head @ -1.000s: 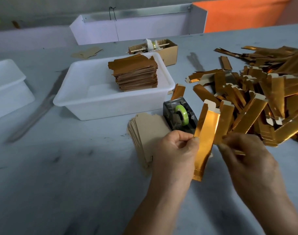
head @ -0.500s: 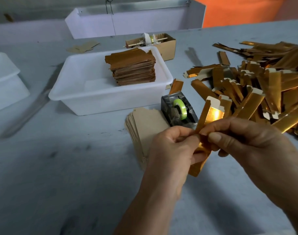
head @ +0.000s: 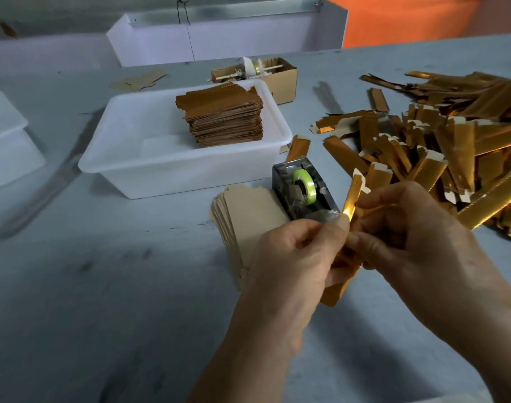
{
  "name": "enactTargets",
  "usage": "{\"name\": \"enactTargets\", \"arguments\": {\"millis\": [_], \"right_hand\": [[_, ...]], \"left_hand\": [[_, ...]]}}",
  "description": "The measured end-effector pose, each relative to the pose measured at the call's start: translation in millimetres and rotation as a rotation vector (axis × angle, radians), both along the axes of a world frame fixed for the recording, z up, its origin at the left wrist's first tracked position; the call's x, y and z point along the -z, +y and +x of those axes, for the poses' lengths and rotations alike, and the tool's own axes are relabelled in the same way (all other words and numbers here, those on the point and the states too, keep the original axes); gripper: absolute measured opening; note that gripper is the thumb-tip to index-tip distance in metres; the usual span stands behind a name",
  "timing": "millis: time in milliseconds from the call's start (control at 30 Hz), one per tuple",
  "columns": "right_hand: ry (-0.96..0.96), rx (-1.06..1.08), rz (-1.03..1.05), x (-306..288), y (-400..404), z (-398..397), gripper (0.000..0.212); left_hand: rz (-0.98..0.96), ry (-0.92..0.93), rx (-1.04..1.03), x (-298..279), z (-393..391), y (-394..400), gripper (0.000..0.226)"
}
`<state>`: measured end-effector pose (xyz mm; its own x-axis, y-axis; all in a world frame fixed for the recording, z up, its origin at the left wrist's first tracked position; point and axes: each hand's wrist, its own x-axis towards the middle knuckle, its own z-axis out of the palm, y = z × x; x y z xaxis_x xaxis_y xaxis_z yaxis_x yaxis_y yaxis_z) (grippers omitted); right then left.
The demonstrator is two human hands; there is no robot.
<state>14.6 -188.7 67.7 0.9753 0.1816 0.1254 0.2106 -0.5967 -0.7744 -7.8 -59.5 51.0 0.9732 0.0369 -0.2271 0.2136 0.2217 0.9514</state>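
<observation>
Both hands, left hand (head: 295, 257) and right hand (head: 417, 242), pinch the gold carton blank (head: 353, 196); light, creasable foil card, best gripped along its folded edges.

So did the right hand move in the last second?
Yes. The right hand closed in leftward toward the tape dispenser, onto the gold strip.

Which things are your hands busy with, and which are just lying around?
In the job: gold strip, pinched by left hand and right hand; pile of gold strips, likely next; tape dispenser, maybe.
Lying about: white tub, brown stack in it, tan cards, cardboard box.
</observation>
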Motion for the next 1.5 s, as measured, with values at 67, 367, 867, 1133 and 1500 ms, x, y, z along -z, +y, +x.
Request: {"name": "enactTargets", "arguments": {"millis": [67,367,867,1133,1500], "right_hand": [[-0.017,0.021,-0.039,-1,2,-2,0.031],[-0.192,0.077,-0.080,-13,5,-15,0.028],[0.145,0.076,0.355,2,-15,-13,0.065],[0.315,0.063,0.537,10,-8,-10,0.018],[0.080,0.362,0.362,16,-50,61,0.040]], "left_hand": [[0.032,-0.009,-0.042,3,-2,-1,0.019],[0.626,-0.465,-0.392,3,-18,-28,0.016],[0.605,-0.483,-0.421,1,-22,-23,0.007],[0.309,-0.162,-0.176,-2,-25,-12,0.064],[1.176,0.017,-0.463,22,10,46,0.035]]}}
